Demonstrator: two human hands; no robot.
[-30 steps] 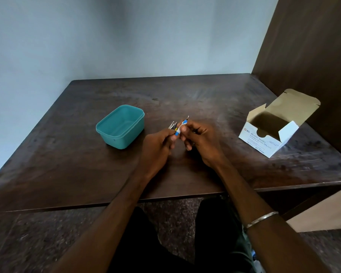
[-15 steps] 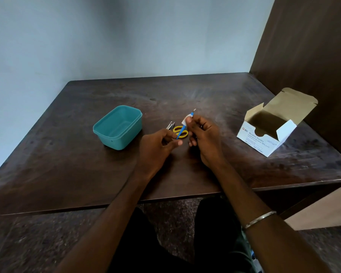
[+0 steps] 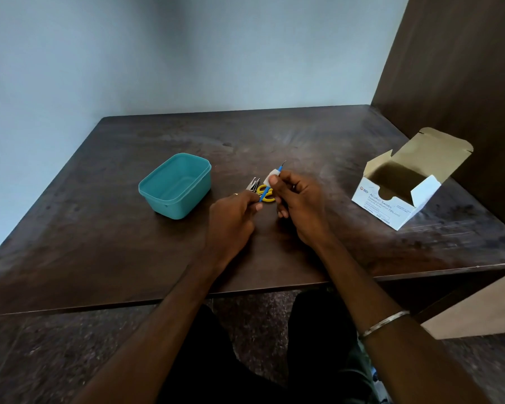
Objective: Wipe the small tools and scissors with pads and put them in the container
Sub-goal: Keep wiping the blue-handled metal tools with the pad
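1. Left hand (image 3: 233, 220) pinches the blue tool (image 3: 265, 193) at its near end; right hand (image 3: 299, 205) pinches the pad (image 3: 270, 178) round the shaft.
2. Pad: up from mid-shaft, now near the tip; wiping nearly done.
3. Scissors (image 3: 266, 196) behind the grip, unwiped.
4. Container (image 3: 175, 185) left, beyond.

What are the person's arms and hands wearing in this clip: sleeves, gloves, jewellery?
Both forearms are bare, with no sleeves or gloves showing. The right wrist carries a thin silver-coloured bangle. The left hand has a gold-coloured ring on one finger. The right hand shows no ring.
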